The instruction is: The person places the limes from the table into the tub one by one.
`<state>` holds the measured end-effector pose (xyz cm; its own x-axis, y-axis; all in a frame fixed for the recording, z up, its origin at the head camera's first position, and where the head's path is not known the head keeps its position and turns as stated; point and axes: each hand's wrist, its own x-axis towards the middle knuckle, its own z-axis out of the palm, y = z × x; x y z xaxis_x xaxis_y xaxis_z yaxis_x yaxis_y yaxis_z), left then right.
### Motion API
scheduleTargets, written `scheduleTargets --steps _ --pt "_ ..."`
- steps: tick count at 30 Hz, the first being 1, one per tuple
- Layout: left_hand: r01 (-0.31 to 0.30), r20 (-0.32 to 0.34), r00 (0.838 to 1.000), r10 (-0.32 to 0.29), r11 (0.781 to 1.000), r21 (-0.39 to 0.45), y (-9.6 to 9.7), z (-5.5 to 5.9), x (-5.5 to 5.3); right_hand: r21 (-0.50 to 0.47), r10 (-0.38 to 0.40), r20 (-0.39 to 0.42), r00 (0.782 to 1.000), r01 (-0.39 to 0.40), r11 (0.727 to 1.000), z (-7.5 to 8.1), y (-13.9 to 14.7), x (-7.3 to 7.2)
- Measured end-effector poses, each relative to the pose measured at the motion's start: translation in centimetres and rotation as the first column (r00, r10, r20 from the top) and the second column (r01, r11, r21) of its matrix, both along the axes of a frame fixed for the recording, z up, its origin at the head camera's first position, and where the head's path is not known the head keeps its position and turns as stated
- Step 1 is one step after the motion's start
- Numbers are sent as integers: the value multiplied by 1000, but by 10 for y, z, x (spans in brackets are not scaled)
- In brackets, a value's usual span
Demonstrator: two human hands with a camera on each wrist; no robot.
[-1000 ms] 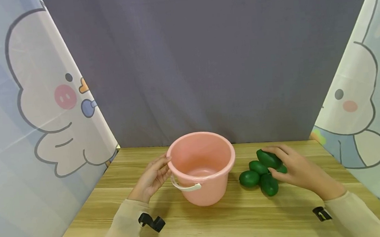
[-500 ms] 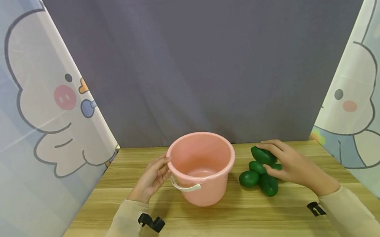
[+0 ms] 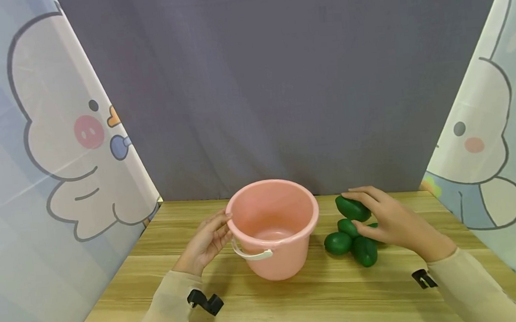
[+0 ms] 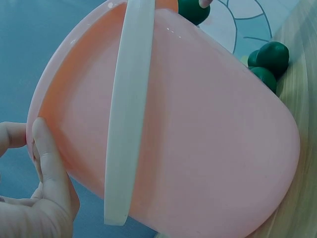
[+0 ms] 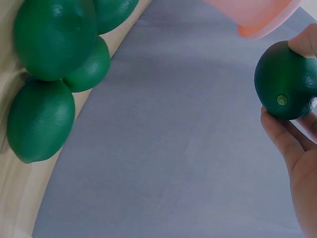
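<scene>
A pink bucket (image 3: pixel 281 260) with a white handle (image 4: pixel 126 119) stands upright on the table, its inside visible and bare. My left hand (image 3: pixel 206 243) grips the bucket's left rim between thumb and fingers. Held by my right hand (image 3: pixel 392 223) is a dark green, glossy, egg-shaped fruit (image 3: pixel 351 208), above the other fruits and right of the bucket. In the right wrist view, a pale stem end shows on this held fruit (image 5: pixel 285 82), with thumb and fingers on opposite sides. Several similar green fruits (image 3: pixel 364 251) lie clustered below, one partly hidden by the right hand.
The wooden table (image 3: pixel 270 311) runs back to a dark grey curtain (image 3: pixel 279 88). Cartoon-printed cloth hangs at the left (image 3: pixel 56 146) and the right (image 3: pixel 490 163). Black wrist mounts (image 3: pixel 205 301) sit on both sleeves.
The right hand has moved left and slightly up with the green fruit, away from the pile. The left hand and the bucket have stayed in place.
</scene>
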<state>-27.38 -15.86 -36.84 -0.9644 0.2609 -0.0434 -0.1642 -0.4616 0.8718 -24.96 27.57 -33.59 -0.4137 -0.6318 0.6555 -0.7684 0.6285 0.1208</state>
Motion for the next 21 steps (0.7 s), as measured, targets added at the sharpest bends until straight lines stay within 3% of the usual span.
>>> scheduleTargets --steps 8,21 --pt "5 0 1000 -5 1000 3 -1 1 1 -19 44 -37 998 -44 999 7 -7 -3" --pt "8 -5 1000 -8 1000 3 -1 0 0 -12 61 -9 998 -61 998 13 -12 -7"
